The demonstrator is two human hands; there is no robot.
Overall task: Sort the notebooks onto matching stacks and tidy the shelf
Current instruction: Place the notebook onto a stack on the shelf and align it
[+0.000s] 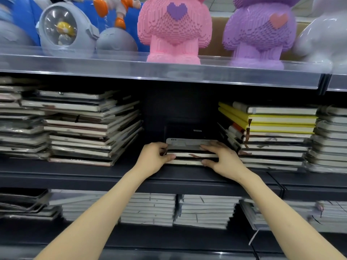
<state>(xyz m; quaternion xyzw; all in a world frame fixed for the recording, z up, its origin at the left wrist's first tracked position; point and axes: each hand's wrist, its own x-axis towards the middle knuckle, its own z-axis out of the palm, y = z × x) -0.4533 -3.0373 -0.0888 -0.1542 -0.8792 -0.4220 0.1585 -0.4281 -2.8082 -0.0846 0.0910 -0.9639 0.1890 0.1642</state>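
A short stack of dark notebooks (pixel 189 155) lies in the gap at the middle of the dark shelf (pixel 112 175), with a pale label on its top cover. My left hand (pixel 154 158) grips its left end, fingers on top and thumb against the page edges. My right hand (pixel 223 156) grips the right end the same way. A tall, uneven stack of dark notebooks (pixel 90 128) stands to the left. To the right is a stack with yellow notebooks (pixel 270 121) near its top.
Above, a clear-fronted shelf carries a pink brick figure (pixel 174 29), a purple one (pixel 259 32) and grey toys (pixel 65 29). The lower shelf holds several rows of white-edged notebooks (pixel 202 211). More wrapped notebooks (pixel 330 139) sit at far right.
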